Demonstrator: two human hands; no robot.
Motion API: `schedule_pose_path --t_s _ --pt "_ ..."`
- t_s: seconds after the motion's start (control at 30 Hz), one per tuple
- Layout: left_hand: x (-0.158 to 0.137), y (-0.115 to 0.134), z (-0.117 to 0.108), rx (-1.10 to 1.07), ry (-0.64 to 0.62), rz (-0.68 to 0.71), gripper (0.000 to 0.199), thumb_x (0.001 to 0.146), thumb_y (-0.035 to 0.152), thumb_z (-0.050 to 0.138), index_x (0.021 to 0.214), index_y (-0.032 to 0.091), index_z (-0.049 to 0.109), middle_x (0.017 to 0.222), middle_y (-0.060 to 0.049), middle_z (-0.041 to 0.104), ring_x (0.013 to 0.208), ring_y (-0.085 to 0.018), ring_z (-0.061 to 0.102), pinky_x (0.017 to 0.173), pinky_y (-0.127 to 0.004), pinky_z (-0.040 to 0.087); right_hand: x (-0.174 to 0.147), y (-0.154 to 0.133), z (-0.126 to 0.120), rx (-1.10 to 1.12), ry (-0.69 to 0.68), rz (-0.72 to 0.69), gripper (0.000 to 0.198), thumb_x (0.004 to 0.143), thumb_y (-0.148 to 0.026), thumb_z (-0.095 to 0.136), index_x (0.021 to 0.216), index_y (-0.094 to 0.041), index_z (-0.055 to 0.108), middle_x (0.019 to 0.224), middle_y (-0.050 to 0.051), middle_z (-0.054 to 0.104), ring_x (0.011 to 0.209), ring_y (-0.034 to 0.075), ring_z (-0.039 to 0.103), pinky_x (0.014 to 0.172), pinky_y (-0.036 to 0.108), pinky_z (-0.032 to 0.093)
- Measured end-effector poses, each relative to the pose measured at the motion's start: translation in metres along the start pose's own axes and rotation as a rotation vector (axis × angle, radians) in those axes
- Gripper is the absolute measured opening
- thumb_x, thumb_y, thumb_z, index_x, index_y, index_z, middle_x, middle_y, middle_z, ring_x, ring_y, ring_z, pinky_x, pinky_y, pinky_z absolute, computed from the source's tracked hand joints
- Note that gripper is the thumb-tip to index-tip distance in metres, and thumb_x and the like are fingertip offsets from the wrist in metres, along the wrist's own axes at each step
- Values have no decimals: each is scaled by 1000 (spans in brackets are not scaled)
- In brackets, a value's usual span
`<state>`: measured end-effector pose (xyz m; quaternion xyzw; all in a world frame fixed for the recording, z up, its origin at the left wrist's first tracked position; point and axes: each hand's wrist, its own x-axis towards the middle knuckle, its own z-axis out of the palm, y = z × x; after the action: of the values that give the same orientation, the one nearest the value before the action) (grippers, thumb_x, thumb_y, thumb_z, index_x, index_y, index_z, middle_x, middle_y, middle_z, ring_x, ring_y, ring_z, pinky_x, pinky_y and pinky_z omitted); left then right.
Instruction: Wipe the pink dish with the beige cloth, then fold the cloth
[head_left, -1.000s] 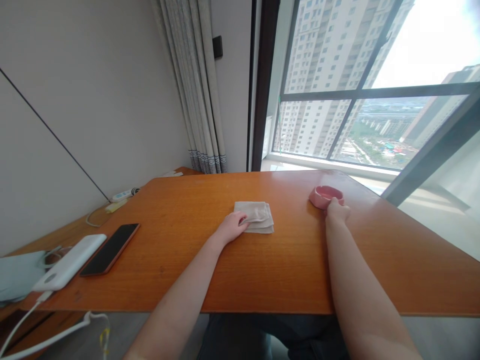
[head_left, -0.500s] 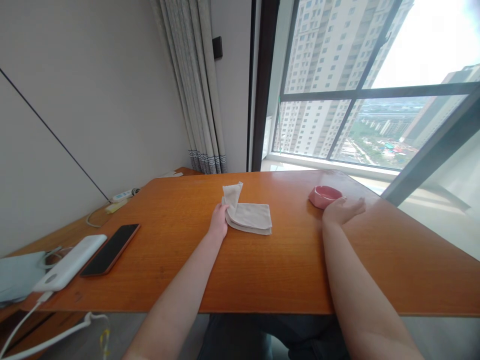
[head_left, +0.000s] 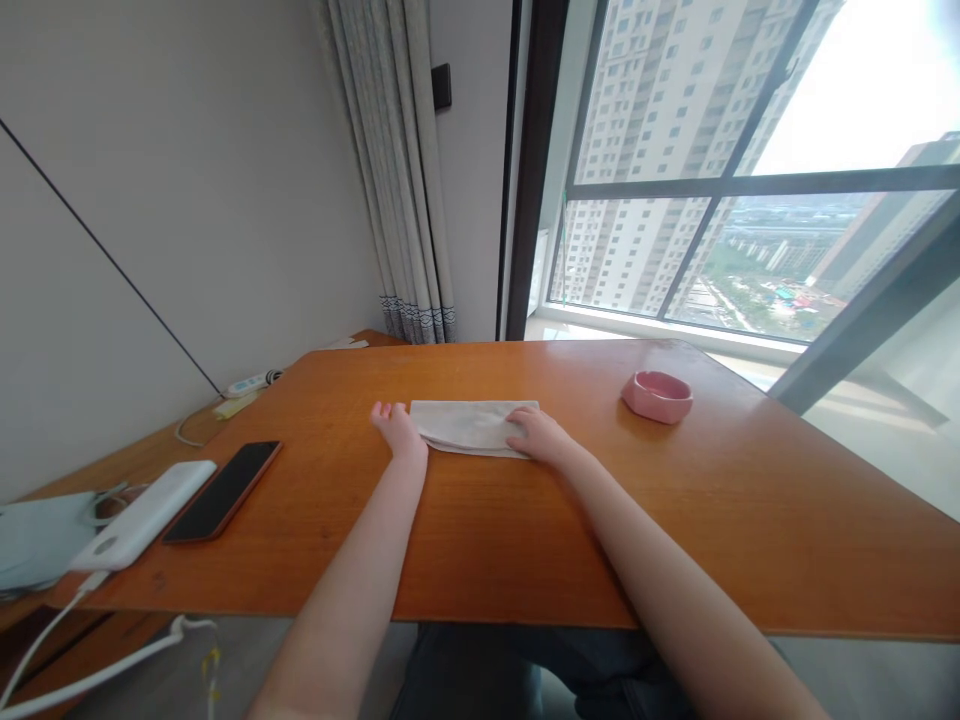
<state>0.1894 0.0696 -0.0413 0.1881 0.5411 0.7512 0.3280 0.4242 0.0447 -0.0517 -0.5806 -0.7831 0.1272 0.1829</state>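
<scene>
A folded, pale cloth (head_left: 469, 428) lay just below the centre of the frame, flat on the orange-brown bench (head_left: 517, 545), its long axis running left to right across the picture. The two forearms came up from the bottom edge, so the cloth's length lay crosswise to their reach, one end toward each grip.

The left grip (head_left: 401, 432) was at the cloth's left end, its heel close against the lower left corner. Its fingers stood loosely apart and pointed toward the upper left of the frame, off the fabric; it looked wide, with nothing visibly held. Whether the edge of the palm pressed on the cloth could not be told.

The right grip (head_left: 541, 436) was over the right end, fingers bent and reaching leftward onto the upper surface. It touched the cloth, but whether the thumb pinched the fabric from beneath was hidden.

Each end thus had its own hand near it, and the middle stretch was uncovered. A pink dish (head_left: 654, 405) stood at right of centre, apart from both hands but nearer the right one.
</scene>
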Motion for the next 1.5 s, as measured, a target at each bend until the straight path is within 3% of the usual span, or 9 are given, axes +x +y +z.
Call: schedule_pose_path --t_s 0.07,0.17,0.23,0.33,0.57,0.93,1.07,1.27,1.5 --pt "-7 3 1 63 -65 200 38 78 18 50 115 25 45 129 -6 46 122 -18 44 102 -30 35 2 10 0 -23 67 54 33 80 -27 59 113 -21 62 125 9 58 115 25 52 102 41 34" --pt "-23 1 7 256 -487 456 18 81 20 48 97 22 57 107 -6 59 106 -19 54 99 -33 38 6 21 -3 -35 231 97 31 85 -24 52 115 -20 59 126 10 58 117 26 50 105 45 30" --pt "-31 -3 10 450 -798 512 11 78 19 53 84 22 61 94 -6 62 95 -22 57 94 -36 41 6 23 -7 4 317 86 32 85 -22 50 115 -20 59 123 10 58 116 25 50 103 43 33" --pt "-33 -10 9 756 -960 550 13 67 12 59 74 22 63 89 -6 62 91 -25 56 91 -40 41 3 21 -13 81 273 13 30 79 -19 52 107 -21 62 115 7 61 109 22 53 96 36 39" --pt "-19 -6 -2 1076 -848 609 14 59 7 59 65 21 58 77 -5 59 81 -25 56 80 -37 41 -1 22 -18 -16 89 60 10 67 -14 56 76 -19 58 90 5 59 87 18 53 76 26 40" --pt "-21 2 -3 1420 -872 638 16 75 10 46 79 20 58 91 -6 65 87 -21 58 76 -31 41 -5 1 -26 -179 -17 116 9 75 -15 50 78 -20 56 75 2 62 68 15 51 56 24 27" --pt "-21 1 -1 1492 -826 592 27 85 20 36 78 19 61 95 -10 65 92 -25 60 79 -36 43 -7 0 -24 -89 -121 147 16 80 -35 55 73 -21 56 73 0 63 65 14 52 54 23 29" --pt "-6 2 -5 1520 -587 557 35 86 41 44 109 18 58 115 -15 59 109 -30 54 86 -39 42 -3 2 -20 -80 67 145 37 93 -39 33 73 -20 57 79 4 63 73 16 55 63 25 35" --pt "7 -2 -9 1476 -636 403 35 79 40 56 105 16 57 110 -17 62 108 -35 55 90 -45 39 -3 -6 2 -118 79 95 31 88 -32 44 114 -20 58 127 9 54 120 24 45 102 38 31"
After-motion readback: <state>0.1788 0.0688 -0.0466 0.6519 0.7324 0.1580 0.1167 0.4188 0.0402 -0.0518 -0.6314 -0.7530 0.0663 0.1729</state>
